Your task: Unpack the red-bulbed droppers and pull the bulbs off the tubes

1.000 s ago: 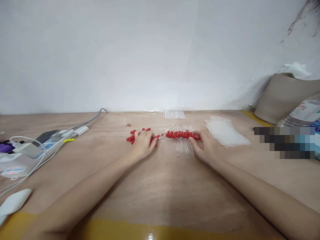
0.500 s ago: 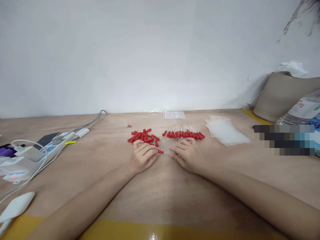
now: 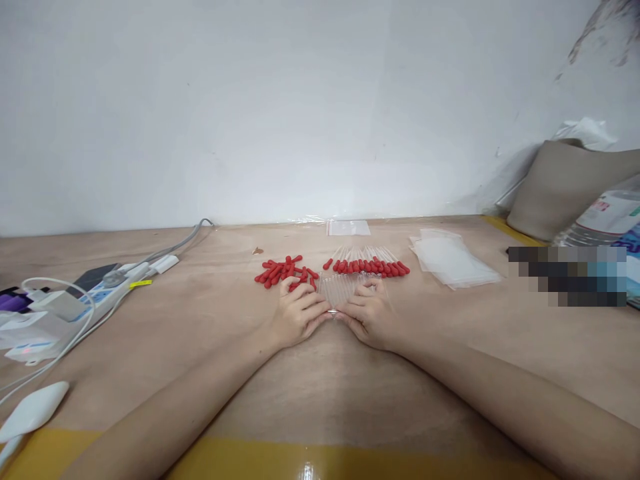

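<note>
My left hand [image 3: 303,312] and my right hand [image 3: 365,312] pinch the two ends of one thin clear dropper [image 3: 332,311], fingertips almost meeting. Its red rubber bulb is hidden, probably within the left fingers. Just beyond the hands lies a row of clear tubes [image 3: 336,287], partly covered by the right fingers. Loose red rubber bulbs [image 3: 274,272] are heaped past my left hand. Behind the tubes, several droppers fitted with red bulbs [image 3: 370,267] lie fanned out, bulbs toward me.
Clear plastic bags [image 3: 455,263] are stacked to the right, and another bag [image 3: 349,228] lies by the wall. A power strip [image 3: 107,290] with cables and plugs occupies the left. A grey-brown container [image 3: 545,193] and a plastic bottle [image 3: 603,217] stand at the right.
My hands have come closer together, the left moving right along the tube. The red bulb that showed at the left fingertips is now out of sight.
</note>
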The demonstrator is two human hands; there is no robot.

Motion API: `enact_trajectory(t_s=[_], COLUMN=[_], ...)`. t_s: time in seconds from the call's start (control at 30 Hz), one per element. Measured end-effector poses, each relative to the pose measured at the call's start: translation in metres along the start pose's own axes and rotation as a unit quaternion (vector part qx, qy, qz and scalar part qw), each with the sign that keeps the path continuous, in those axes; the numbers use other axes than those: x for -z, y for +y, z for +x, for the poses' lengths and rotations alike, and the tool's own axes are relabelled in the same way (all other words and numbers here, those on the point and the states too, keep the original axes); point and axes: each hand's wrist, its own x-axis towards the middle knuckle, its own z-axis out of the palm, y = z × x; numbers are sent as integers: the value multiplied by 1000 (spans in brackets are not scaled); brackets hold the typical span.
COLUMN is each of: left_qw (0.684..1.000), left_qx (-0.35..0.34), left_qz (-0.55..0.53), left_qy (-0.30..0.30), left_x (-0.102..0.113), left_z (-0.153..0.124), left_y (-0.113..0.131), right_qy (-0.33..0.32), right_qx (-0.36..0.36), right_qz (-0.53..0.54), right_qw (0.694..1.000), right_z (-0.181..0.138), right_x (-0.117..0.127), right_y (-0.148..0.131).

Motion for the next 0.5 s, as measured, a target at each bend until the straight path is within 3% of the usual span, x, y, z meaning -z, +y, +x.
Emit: enact_trajectory(t_s=[0.5], left_qw=[991], left_qx=[2], left_qz=[-14], left_qy=[-130], left_x=[16], left_z=[1], left_y=[3], right_qy=[67], right_qx=[87], right_qz=[-61], right_qw=[992], right_z=[-3], right_x=[11], right_y=[-3])
